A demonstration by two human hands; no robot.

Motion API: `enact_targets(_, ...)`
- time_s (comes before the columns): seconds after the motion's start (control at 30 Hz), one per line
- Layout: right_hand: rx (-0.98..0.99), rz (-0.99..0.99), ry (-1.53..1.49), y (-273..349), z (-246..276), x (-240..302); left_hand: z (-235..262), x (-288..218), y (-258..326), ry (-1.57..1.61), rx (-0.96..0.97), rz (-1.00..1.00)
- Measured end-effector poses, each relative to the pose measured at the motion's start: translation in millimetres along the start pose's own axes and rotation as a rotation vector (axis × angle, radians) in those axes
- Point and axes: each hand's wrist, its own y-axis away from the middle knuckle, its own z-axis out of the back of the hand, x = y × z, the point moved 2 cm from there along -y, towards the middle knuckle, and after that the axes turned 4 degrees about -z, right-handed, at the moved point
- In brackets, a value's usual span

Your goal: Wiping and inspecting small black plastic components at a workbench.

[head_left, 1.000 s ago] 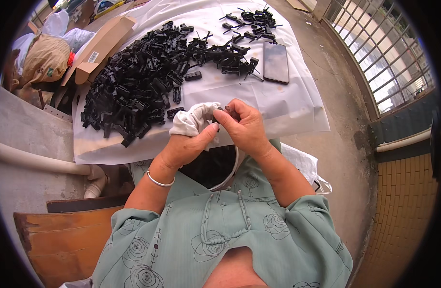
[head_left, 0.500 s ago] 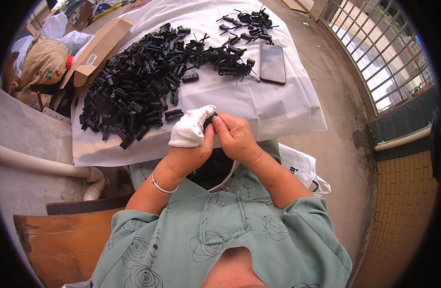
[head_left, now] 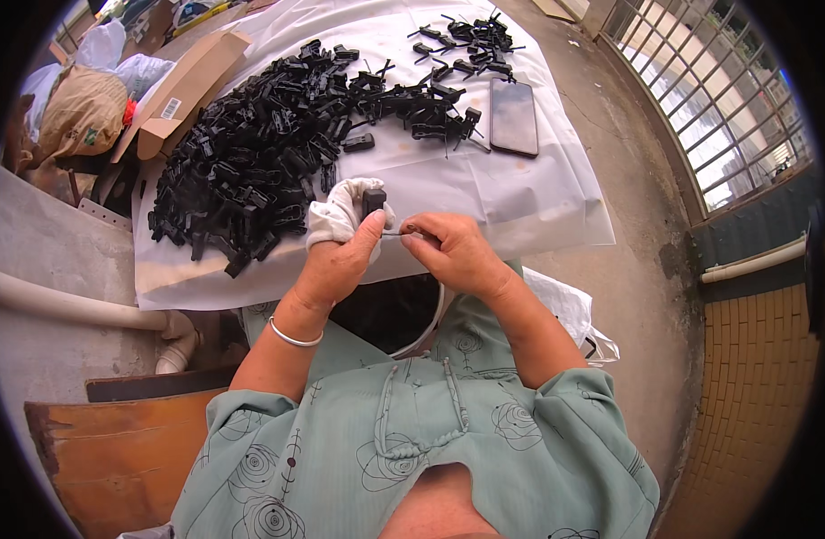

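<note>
My left hand (head_left: 342, 260) is closed around a small black plastic part (head_left: 374, 199), the thumb pressed on its near side. White cloth (head_left: 337, 212), like a glove, covers the fingers of that hand and leaves the thumb bare. A thin dark strip (head_left: 393, 234) runs from beside the part to my right hand (head_left: 456, 251), whose thumb and forefinger pinch its end. Beyond my hands lies a large pile of similar black parts (head_left: 251, 162) on the white-covered table (head_left: 538, 202). Some parts to its right have thin tails sticking out.
A smartphone (head_left: 514, 117) lies at the right of the table, near a smaller cluster of black parts (head_left: 471, 40). An open cardboard box (head_left: 183, 94) stands at the far left. Below my hands, a round container (head_left: 390, 314) with a pale rim sits at my lap.
My hands have moved apart: the left shifted left and turned, bringing the black part into clear view. The right drew rightward, and a thin strip now shows between them.
</note>
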Motion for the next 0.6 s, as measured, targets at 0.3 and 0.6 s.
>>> enact_targets(0.3,-0.142,0.197,-0.168,-3,9,17,-12,-20,10,-0.056,0.232,0.152)
enact_targets(0.6,0.003,0.102,-0.173,-2,6,20,-13,-13,7,-0.21,0.19,-0.026)
